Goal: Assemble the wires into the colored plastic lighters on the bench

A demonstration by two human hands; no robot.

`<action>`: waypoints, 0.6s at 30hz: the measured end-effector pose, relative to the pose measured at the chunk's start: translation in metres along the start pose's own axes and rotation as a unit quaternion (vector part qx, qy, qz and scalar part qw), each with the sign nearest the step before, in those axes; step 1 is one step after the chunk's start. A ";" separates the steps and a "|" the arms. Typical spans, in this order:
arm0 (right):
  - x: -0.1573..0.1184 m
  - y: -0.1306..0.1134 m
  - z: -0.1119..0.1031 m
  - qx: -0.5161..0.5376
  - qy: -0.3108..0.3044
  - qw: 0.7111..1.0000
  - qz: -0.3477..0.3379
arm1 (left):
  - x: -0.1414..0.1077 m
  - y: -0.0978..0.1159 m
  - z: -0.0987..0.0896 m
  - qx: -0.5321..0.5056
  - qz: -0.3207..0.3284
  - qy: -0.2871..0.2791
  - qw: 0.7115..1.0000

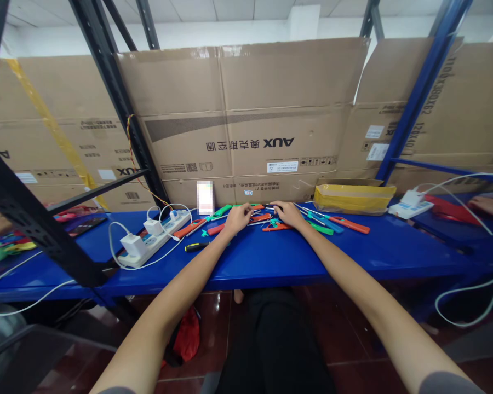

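— Left hand [237, 217]?

— Curled down over the tools, fingers bunched close together. Pinching or only touching: impossible to tell from this view.

— And right hand [286, 214]?

— Much the same, fingertips [276, 206] turned inward toward the left hand, only a small gap between the two. Also no clear sign of a pinch.

— Position of the small dark piece [267, 208]?

— Between both hands, just beside the right fingertips, with a thin metal shaft, perhaps. Too small for an exact name.

— Best way of handling in such a crowd?

— Fingertips only, wrists low, slow and light movement, no pushing against neighbouring tools.

— Around the hands?

— Orange handle [276, 227] just below the right hand, among small teal parts. Black-and-yellow screwdriver [197, 247] nearer the table edge, left of the left hand, well apart. Long orange handle [349, 224] further right.

— Further away?

— Blue table [271, 268] under everything. Power strip [154, 241] with white chargers [132, 244] on the left, yellow parcel [353, 197] behind the tools on the right, and large AUX carton [246, 120] at the back. At far right, another person's hand [491, 206] beside a red object [452, 210]
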State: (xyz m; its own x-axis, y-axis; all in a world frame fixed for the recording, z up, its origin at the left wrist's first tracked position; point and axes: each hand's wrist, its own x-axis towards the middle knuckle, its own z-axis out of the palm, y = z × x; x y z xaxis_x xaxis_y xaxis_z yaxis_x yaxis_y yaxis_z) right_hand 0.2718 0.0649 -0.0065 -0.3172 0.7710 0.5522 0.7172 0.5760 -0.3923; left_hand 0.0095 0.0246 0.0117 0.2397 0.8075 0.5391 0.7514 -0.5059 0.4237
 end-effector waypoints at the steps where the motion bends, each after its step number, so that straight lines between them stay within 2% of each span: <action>1: 0.001 0.000 0.001 -0.004 -0.006 1.000 -0.008 | 0.000 -0.001 0.001 -0.006 0.003 0.000 1.000; 6: 0.003 0.002 0.009 -0.024 -0.047 0.997 -0.049 | 0.000 -0.006 0.001 -0.035 0.029 -0.011 0.999; 9: 0.003 0.004 0.011 -0.036 -0.050 0.996 -0.070 | 0.000 -0.006 0.000 -0.054 0.049 -0.026 0.997; 18: 0.000 -0.011 0.007 0.001 0.020 0.984 -0.178 | -0.002 0.000 -0.002 -0.057 0.067 -0.025 0.996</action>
State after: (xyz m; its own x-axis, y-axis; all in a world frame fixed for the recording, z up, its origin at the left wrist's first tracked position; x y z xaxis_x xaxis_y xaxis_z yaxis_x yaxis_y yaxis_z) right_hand 0.2590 0.0607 -0.0074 -0.5221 0.5095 0.6839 0.5640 0.8078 -0.1712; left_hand 0.0078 0.0221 0.0125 0.3662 0.7430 0.5601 0.6366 -0.6391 0.4316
